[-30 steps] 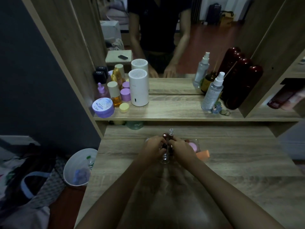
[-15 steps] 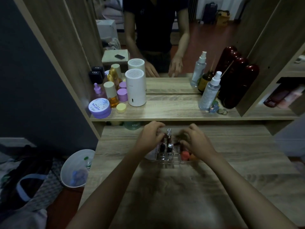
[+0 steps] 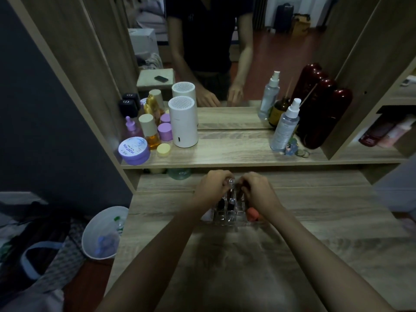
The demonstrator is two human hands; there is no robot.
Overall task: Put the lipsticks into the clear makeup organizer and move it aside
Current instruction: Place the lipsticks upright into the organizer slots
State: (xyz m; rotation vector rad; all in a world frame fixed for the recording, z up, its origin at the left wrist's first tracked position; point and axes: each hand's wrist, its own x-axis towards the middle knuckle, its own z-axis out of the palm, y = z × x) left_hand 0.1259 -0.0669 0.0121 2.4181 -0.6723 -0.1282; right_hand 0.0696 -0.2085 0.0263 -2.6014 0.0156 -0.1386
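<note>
A clear makeup organizer (image 3: 229, 218) stands on the wooden desk, just below the shelf edge. Dark lipsticks (image 3: 230, 204) stand upright in its slots, and one with a clear cap (image 3: 231, 183) rises above the rest. My left hand (image 3: 213, 188) curls over the organizer's left top, fingers at the clear-capped lipstick. My right hand (image 3: 257, 191) curls over its right top, fingers closed around something I cannot make out. An orange sponge (image 3: 252, 214) sits in the organizer's right end, partly under my right wrist.
The shelf above carries a white cylinder device (image 3: 183, 124), a purple jar (image 3: 134, 150), small bottles, a spray bottle (image 3: 286, 127) and dark red bottles (image 3: 322, 118). A mirror is behind them. A white bin (image 3: 105, 233) stands on the floor at left.
Both hands have come back together over the top of the organizer after spreading to its sides half a second ago. The organizer sits slightly further from me than a second ago.
</note>
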